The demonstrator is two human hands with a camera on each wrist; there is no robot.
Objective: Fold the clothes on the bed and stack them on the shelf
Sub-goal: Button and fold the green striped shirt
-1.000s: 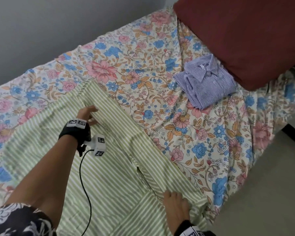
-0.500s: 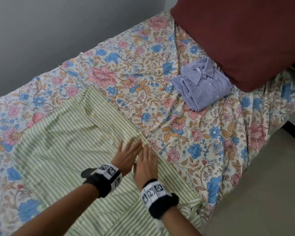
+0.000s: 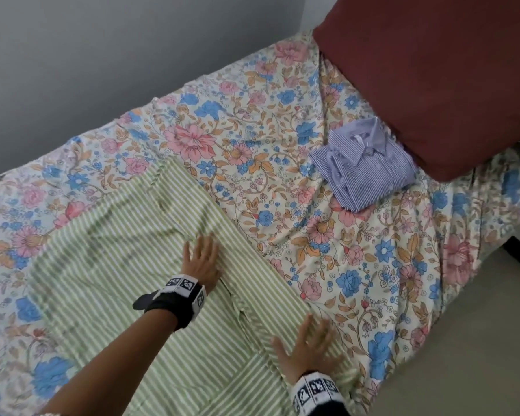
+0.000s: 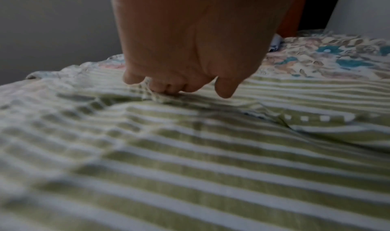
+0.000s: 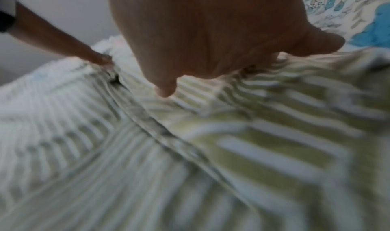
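A green-and-white striped garment (image 3: 102, 265) lies spread across the near left part of the floral bed (image 3: 327, 253). My left hand (image 3: 200, 259) presses flat on its middle, fingers splayed beside a seam. My right hand (image 3: 308, 346) lies flat on the garment's near right part, close to the bed's edge. In the left wrist view the left hand (image 4: 179, 67) touches the striped cloth (image 4: 190, 167) with its fingertips. The right wrist view is blurred, with the right hand (image 5: 200, 51) on the cloth (image 5: 147, 167). A folded blue striped shirt (image 3: 364, 172) sits farther right.
A large maroon pillow (image 3: 433, 70) fills the bed's far right end, touching the folded shirt. A grey wall (image 3: 102, 55) runs along the bed's far side. Pale floor (image 3: 478, 370) lies to the right of the bed.
Half a second ago both hands lay side by side on the garment's middle. They have slid apart: the left stays near the middle, the right has moved toward the near edge.
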